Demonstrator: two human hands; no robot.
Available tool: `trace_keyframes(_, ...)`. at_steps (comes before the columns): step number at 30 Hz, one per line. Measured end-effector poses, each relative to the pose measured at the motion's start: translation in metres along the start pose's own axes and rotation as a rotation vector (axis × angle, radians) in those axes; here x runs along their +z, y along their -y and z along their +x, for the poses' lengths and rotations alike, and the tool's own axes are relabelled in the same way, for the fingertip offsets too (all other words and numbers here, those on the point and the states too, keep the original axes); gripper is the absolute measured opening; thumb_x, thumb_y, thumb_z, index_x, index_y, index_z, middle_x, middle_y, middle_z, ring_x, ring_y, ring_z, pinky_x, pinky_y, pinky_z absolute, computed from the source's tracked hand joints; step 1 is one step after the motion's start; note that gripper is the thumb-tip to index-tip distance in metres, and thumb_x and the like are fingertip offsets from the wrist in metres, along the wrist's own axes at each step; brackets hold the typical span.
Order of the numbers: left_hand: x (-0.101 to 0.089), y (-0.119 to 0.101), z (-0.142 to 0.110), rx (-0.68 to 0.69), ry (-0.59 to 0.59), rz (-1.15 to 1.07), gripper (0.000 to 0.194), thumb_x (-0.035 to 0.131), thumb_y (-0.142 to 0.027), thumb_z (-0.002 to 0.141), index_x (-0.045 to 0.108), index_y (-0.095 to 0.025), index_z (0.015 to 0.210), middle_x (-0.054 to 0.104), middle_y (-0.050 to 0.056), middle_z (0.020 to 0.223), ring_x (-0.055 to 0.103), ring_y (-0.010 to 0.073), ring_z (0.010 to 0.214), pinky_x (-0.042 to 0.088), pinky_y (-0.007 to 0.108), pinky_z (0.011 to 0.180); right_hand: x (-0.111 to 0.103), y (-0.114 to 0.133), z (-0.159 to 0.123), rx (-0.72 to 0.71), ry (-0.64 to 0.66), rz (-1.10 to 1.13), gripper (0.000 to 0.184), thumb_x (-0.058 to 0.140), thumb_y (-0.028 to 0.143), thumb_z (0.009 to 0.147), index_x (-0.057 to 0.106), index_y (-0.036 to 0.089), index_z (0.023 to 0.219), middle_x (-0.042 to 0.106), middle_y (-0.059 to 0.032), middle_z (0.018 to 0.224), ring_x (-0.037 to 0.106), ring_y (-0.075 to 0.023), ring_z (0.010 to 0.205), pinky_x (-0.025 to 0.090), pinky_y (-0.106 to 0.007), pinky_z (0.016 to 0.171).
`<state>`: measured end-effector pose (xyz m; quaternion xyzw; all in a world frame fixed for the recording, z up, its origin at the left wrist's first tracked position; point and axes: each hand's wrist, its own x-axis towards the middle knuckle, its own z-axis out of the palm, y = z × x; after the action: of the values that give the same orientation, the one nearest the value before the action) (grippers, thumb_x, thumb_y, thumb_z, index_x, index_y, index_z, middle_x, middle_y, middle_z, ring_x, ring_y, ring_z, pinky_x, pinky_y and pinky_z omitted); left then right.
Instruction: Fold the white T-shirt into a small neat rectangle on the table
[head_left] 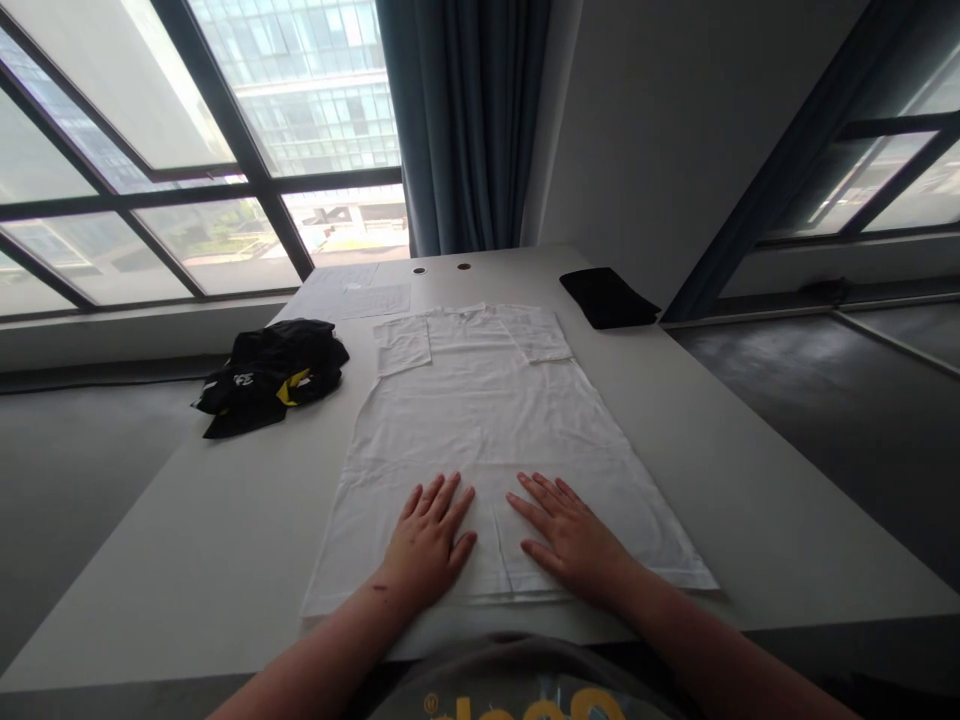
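Note:
A white T-shirt [487, 400] lies spread flat on the white table [225, 530], collar at the far end and hem toward me, with both sleeves folded inward. My left hand [429, 540] rests flat on the hem end, fingers stretched out and apart. My right hand [566, 535] lies flat beside it on the same cloth, fingers also spread. Neither hand holds anything. A small gap of shirt shows between the two hands.
A crumpled black garment with yellow and white marks [270, 375] sits at the table's left edge. A folded black cloth [609, 297] lies at the far right corner. Sheets of paper [367, 290] rest at the far end near two cable holes. Windows and a curtain stand behind.

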<state>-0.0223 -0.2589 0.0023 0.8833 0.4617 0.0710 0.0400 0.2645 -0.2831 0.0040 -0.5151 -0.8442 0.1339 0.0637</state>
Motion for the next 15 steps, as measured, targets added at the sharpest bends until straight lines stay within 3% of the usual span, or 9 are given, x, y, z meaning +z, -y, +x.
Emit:
trace_keyframes(2, -0.013, 0.008, 0.009, -0.092, 0.011, 0.016, 0.054, 0.046, -0.05, 0.104, 0.052, -0.03, 0.153, 0.051, 0.008, 0.159, 0.05, 0.03, 0.142, 0.04, 0.049, 0.117, -0.008, -0.01, 0.009, 0.003, -0.021, 0.014, 0.056, 0.055, 0.045, 0.101, 0.053, 0.027, 0.154, 0.038, -0.0115, 0.167, 0.035, -0.0328, 0.154, 0.03, -0.054, 0.126)
trace_keyframes(4, -0.026, 0.021, 0.034, -0.195, 0.019, 0.051, 0.052, 0.045, -0.051, 0.104, 0.059, -0.024, 0.145, 0.06, 0.012, 0.148, 0.058, 0.0306, 0.131, 0.046, 0.047, 0.11, -0.02, -0.019, 0.029, 0.016, -0.073, 0.016, 0.054, 0.053, 0.046, 0.101, 0.058, 0.024, 0.15, 0.042, -0.0136, 0.164, 0.035, -0.0338, 0.153, 0.031, -0.053, 0.125)
trace_keyframes(8, -0.038, 0.056, 0.12, -0.287, 0.016, 0.075, 0.057, 0.043, -0.047, 0.105, 0.054, -0.012, 0.148, 0.051, 0.019, 0.157, 0.049, 0.0335, 0.143, 0.04, 0.046, 0.116, -0.045, -0.035, 0.092, 0.019, -0.135, -0.015, 0.057, 0.054, 0.048, 0.101, 0.057, 0.02, 0.151, 0.043, -0.0148, 0.163, 0.032, -0.0341, 0.155, 0.027, -0.051, 0.127)
trace_keyframes(12, -0.025, 0.094, 0.188, -0.424, 0.037, 0.006, 0.067, 0.041, -0.043, 0.105, 0.04, 0.001, 0.155, 0.036, 0.026, 0.165, 0.035, 0.0334, 0.153, 0.031, 0.044, 0.123, -0.043, -0.046, 0.14, 0.118, -0.117, -0.044, 0.06, 0.051, 0.047, 0.103, 0.051, 0.017, 0.155, 0.039, -0.0174, 0.165, 0.029, -0.0348, 0.156, 0.026, -0.053, 0.126)
trace_keyframes(15, -0.007, 0.123, 0.196, -0.528, -0.026, 0.003, 0.066, 0.04, -0.041, 0.104, 0.043, 0.002, 0.154, 0.037, 0.025, 0.164, 0.035, 0.0337, 0.154, 0.027, 0.045, 0.126, -0.028, -0.056, 0.146, 0.167, -0.09, -0.046, 0.059, 0.05, 0.044, 0.103, 0.048, 0.019, 0.157, 0.034, -0.0171, 0.168, 0.026, -0.034, 0.157, 0.021, -0.055, 0.127)
